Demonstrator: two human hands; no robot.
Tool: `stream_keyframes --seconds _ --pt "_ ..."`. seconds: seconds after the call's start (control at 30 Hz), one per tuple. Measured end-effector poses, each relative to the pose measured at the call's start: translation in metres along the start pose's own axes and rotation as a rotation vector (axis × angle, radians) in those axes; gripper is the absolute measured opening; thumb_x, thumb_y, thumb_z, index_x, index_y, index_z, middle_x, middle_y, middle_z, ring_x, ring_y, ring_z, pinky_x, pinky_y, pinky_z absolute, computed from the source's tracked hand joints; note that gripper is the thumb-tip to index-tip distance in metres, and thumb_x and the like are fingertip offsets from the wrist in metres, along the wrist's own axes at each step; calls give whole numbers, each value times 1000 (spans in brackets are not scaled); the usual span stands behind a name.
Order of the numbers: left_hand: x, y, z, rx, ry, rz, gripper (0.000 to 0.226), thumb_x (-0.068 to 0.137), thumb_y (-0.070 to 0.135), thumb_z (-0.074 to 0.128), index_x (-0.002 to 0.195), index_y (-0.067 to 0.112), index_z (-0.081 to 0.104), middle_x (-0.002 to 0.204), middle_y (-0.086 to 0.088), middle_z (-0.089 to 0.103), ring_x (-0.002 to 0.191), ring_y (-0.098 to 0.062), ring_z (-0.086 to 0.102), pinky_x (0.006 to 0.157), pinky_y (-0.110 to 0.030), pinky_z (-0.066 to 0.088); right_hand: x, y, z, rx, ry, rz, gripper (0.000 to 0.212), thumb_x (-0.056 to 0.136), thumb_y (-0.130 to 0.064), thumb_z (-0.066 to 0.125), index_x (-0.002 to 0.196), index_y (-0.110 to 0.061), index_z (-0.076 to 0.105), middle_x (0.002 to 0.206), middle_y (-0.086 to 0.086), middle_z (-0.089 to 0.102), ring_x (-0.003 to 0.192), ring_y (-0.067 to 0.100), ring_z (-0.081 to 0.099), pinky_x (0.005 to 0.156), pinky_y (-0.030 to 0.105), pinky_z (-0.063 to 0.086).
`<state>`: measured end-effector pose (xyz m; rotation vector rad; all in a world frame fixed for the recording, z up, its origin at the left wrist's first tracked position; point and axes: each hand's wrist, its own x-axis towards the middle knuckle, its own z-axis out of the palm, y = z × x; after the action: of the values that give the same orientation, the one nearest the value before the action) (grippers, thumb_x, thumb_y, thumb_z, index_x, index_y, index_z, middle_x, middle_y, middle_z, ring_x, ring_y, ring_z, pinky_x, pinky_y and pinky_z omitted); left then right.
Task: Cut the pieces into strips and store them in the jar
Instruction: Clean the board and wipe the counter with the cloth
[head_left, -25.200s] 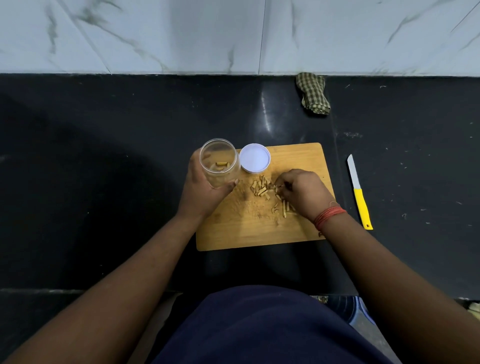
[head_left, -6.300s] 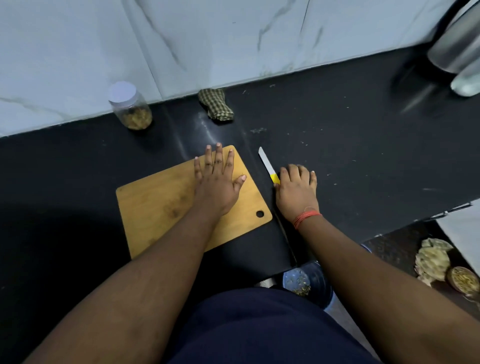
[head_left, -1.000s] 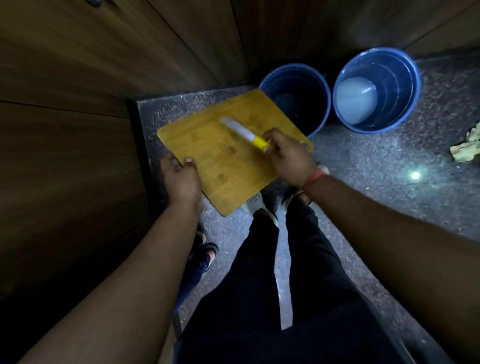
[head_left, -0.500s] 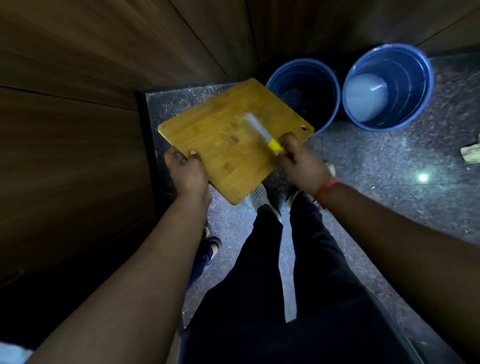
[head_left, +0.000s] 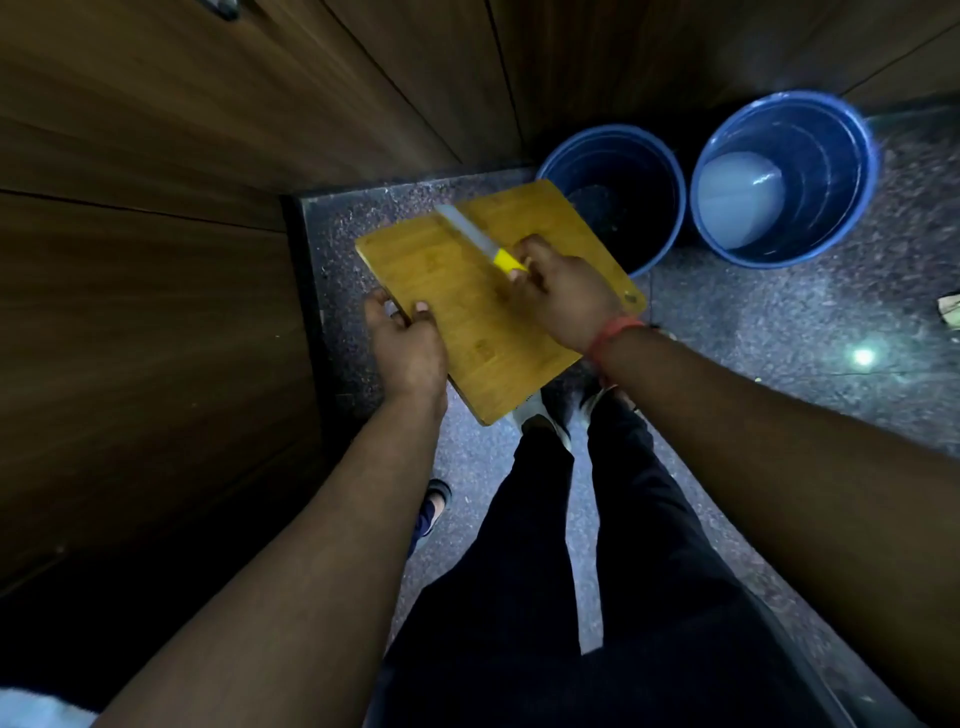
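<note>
The board (head_left: 467, 306) sits between the hands — left hand (head_left: 408, 345) at its near-left edge; two buckets (head_left: 613, 197) lie beyond the right hand (head_left: 563, 291).

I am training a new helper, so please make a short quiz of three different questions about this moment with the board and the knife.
1. True or false: the left hand holds the cutting board by its edge.
2. The right hand grips the knife by: A) the blade B) the yellow handle C) nothing.
3. Fill in: the board's far corner is over the nearer blue ____.

Key: 1 true; 2 B; 3 bucket.
</note>
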<state>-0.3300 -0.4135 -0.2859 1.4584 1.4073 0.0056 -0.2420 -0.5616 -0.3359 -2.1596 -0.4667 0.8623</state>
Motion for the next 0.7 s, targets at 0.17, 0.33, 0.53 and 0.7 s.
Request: stream_keyframes --seconds 0.17,0.33,0.53,0.7 --pt "-9 7 4 -31 2 16 29 104 5 48 128 21 43 102 15 61 77 9 60 62 -11 47 22 15 -7 -103 -81 274 32 101 -31 40 132 -21 41 111 16 63 94 34 60 68 33 40" --pt "-29 21 -2 15 -16 68 41 105 9 48 143 18 38 116 6 62 96 -4 60 77 -23 47 22 40 -54 -56 43 648 41 99 -18 39 139 -7 37 132 26 54 118 41 54 82 38 43" --pt "-50 63 -35 39 -10 152 47 106 13 45 152 20 36 142 -2 58 125 -19 57 106 -38 47 -26 4 -106 10 124 639 23 100 -8 41 122 -4 45 110 25 58 97 34 59 62 27 34" --pt "-81 117 -90 51 45 269 44 106 17 45 150 24 43 139 9 58 125 -8 55 110 -31 42 -59 -49 -135 248 230 582 10 95 -5 43 102 -10 49 106 21 59 91 27 52 77 34 41"
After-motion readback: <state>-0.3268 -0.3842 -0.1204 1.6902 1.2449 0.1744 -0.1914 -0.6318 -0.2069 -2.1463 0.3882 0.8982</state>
